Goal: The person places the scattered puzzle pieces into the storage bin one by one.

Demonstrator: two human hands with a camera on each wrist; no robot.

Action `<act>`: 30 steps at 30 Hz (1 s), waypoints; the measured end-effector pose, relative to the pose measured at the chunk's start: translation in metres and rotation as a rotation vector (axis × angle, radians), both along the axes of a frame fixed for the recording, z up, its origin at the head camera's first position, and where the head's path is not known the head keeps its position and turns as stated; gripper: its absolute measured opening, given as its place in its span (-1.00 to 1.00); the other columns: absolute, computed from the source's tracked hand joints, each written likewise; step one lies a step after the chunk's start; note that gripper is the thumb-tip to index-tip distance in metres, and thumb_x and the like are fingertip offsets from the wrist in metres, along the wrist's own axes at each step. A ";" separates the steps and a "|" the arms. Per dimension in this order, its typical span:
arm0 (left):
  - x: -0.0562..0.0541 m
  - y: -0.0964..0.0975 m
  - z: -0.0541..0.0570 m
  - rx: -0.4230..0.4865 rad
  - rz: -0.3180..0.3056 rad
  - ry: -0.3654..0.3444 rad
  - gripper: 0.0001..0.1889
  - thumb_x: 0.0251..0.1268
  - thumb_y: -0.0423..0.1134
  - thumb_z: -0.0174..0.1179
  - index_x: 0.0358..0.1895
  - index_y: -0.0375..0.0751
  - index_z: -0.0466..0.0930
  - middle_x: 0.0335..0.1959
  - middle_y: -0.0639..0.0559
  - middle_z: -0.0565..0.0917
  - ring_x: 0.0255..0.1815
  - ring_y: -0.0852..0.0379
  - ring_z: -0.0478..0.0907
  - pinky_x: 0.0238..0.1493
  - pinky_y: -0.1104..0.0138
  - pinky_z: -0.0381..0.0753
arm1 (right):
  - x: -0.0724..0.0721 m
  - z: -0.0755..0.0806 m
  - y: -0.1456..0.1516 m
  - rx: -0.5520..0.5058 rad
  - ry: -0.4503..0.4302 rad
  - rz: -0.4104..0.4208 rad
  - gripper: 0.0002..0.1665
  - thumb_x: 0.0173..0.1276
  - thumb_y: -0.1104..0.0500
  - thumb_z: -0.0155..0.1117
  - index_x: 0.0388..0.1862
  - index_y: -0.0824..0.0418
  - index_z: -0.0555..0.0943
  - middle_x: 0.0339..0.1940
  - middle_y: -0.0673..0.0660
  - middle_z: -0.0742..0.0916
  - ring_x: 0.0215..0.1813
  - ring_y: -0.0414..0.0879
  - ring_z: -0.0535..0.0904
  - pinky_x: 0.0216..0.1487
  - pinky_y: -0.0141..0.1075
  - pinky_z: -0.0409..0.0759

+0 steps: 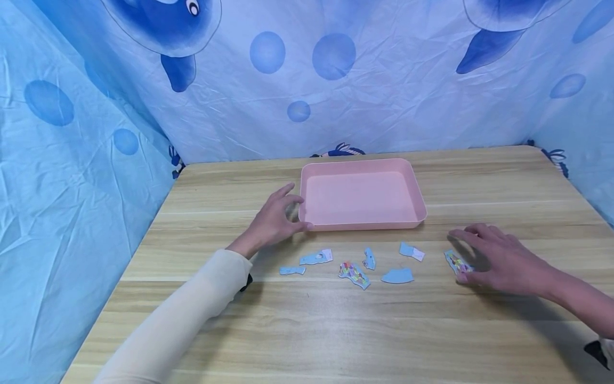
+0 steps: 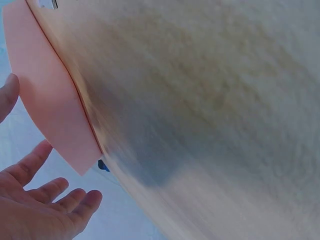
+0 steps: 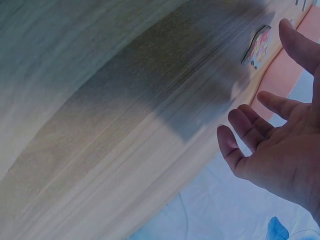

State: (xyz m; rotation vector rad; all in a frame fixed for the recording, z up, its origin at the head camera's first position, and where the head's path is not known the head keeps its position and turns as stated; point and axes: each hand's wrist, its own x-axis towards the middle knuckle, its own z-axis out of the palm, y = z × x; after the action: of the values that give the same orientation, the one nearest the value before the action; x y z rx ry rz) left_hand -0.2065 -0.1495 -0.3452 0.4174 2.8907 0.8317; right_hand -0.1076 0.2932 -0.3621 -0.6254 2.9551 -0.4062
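Observation:
My left hand [image 1: 275, 217] is at the left end of a shallow pink tray [image 1: 416, 192], its thumb by the near corner and its fingers spread loosely. In the left wrist view the fingers [image 2: 37, 192] sit beside the tray's wall [image 2: 47, 85], not curled round it. Over on the right, my right hand [image 1: 509, 260] hovers above a colourful puzzle piece [image 1: 455, 261], partly covering it. The right wrist view shows that piece [image 3: 258, 46] lying on the table, apart from the loosely bent fingers [image 3: 245, 127].
Several flat puzzle pieces lie in front of the tray, among them a multicoloured piece [image 1: 355, 274], a plain blue piece [image 1: 397, 276] and a blue and lilac piece [image 1: 411, 251]. The wooden table [image 1: 307, 336] meets a blue dolphin-print curtain [image 1: 384, 106] at the back.

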 end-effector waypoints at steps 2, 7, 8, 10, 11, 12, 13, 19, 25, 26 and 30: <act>0.000 0.001 -0.001 0.012 0.001 -0.006 -0.32 -0.01 0.04 0.47 0.22 -0.11 0.50 0.55 0.02 0.03 0.54 -0.04 -0.06 0.46 -0.02 0.09 | 0.000 -0.001 0.000 -0.002 0.001 0.007 -0.02 0.04 -0.33 0.43 0.34 0.13 0.39 0.17 0.27 0.49 0.17 0.23 0.37 -0.03 0.33 0.36; -0.003 0.001 -0.004 0.079 0.004 -0.045 -0.35 -0.03 -0.01 0.49 0.18 -0.13 0.51 0.53 -0.03 0.07 0.52 -0.09 0.00 0.45 -0.03 0.09 | 0.000 -0.003 0.001 -0.007 0.004 0.018 -0.02 0.01 -0.29 0.47 0.33 0.14 0.39 0.14 0.24 0.49 0.14 0.19 0.39 -0.05 0.29 0.39; -0.003 0.000 -0.004 0.095 0.007 -0.060 -0.36 -0.03 -0.02 0.49 0.16 -0.12 0.51 0.53 -0.03 0.08 0.52 -0.09 0.00 0.46 -0.03 0.08 | 0.000 -0.004 0.001 -0.007 0.005 0.020 -0.02 0.00 -0.27 0.49 0.33 0.14 0.39 0.14 0.24 0.49 0.14 0.18 0.40 -0.06 0.28 0.40; -0.005 0.000 -0.005 0.126 0.013 -0.094 -0.38 -0.03 -0.04 0.50 0.14 -0.10 0.49 0.52 0.00 0.10 0.53 -0.07 -0.01 0.47 0.00 0.07 | 0.000 -0.004 0.001 -0.004 0.008 0.023 -0.02 -0.01 -0.24 0.51 0.33 0.14 0.39 0.13 0.24 0.49 0.13 0.18 0.40 -0.06 0.28 0.40; -0.005 0.000 -0.005 0.143 0.014 -0.115 -0.38 -0.03 -0.05 0.50 0.13 -0.09 0.48 0.53 0.02 0.10 0.53 -0.06 -0.01 0.47 0.00 0.07 | 0.001 -0.004 0.001 -0.004 0.010 0.024 -0.03 -0.02 -0.22 0.52 0.33 0.14 0.39 0.13 0.23 0.49 0.13 0.18 0.40 -0.06 0.27 0.40; -0.006 0.000 -0.005 0.157 0.018 -0.134 -0.39 -0.02 -0.06 0.50 0.13 -0.08 0.47 0.53 0.03 0.10 0.53 -0.04 -0.01 0.47 0.02 0.07 | 0.001 -0.004 0.002 -0.003 0.011 0.025 -0.03 -0.03 -0.20 0.54 0.32 0.14 0.39 0.13 0.23 0.50 0.12 0.18 0.41 -0.07 0.27 0.41; -0.006 0.000 -0.005 0.171 0.025 -0.154 -0.39 -0.02 -0.07 0.50 0.12 -0.08 0.47 0.53 0.05 0.09 0.53 -0.03 0.01 0.47 0.04 0.09 | 0.001 -0.005 0.002 -0.002 0.015 0.028 -0.03 -0.03 -0.18 0.55 0.32 0.13 0.40 0.12 0.23 0.50 0.11 0.17 0.42 -0.07 0.26 0.41; -0.008 0.000 -0.006 0.309 0.041 -0.257 -0.36 -0.03 -0.24 0.51 0.15 -0.19 0.41 0.52 0.04 0.11 0.38 0.00 0.32 0.35 0.19 0.35 | 0.001 -0.006 0.001 -0.023 0.004 0.038 -0.03 -0.06 -0.09 0.58 0.33 0.14 0.40 0.10 0.19 0.51 0.07 0.14 0.44 -0.07 0.17 0.48; -0.009 0.000 -0.009 0.421 0.056 -0.336 -0.32 -0.03 -0.34 0.49 0.20 -0.22 0.35 0.41 -0.04 0.29 0.33 0.02 0.39 0.27 0.24 0.44 | 0.002 -0.005 0.000 -0.060 -0.013 0.040 -0.03 -0.06 0.01 0.60 0.34 0.16 0.38 0.08 0.14 0.49 0.06 0.04 0.45 -0.09 -0.01 0.56; -0.009 0.000 -0.009 0.431 0.056 -0.340 -0.31 -0.03 -0.34 0.49 0.21 -0.22 0.35 0.39 -0.05 0.32 0.33 0.01 0.39 0.27 0.24 0.44 | 0.002 -0.005 0.000 -0.064 -0.018 0.038 -0.03 -0.06 0.02 0.60 0.34 0.16 0.38 0.08 0.14 0.48 0.05 0.03 0.45 -0.10 -0.03 0.57; -0.008 0.000 -0.011 0.460 0.057 -0.351 -0.30 -0.03 -0.35 0.48 0.22 -0.23 0.34 0.32 -0.06 0.38 0.33 0.00 0.39 0.26 0.24 0.46 | 0.002 -0.006 0.000 -0.069 -0.026 0.035 -0.03 -0.07 0.02 0.60 0.34 0.15 0.38 0.07 0.12 0.47 0.03 -0.01 0.45 -0.12 -0.08 0.57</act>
State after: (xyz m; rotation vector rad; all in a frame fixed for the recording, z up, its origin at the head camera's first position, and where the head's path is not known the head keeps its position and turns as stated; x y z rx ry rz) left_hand -0.2149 -0.1495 -0.3561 0.1965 2.3892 1.4244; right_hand -0.1052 0.2930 -0.3678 -0.6739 2.9121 -0.5113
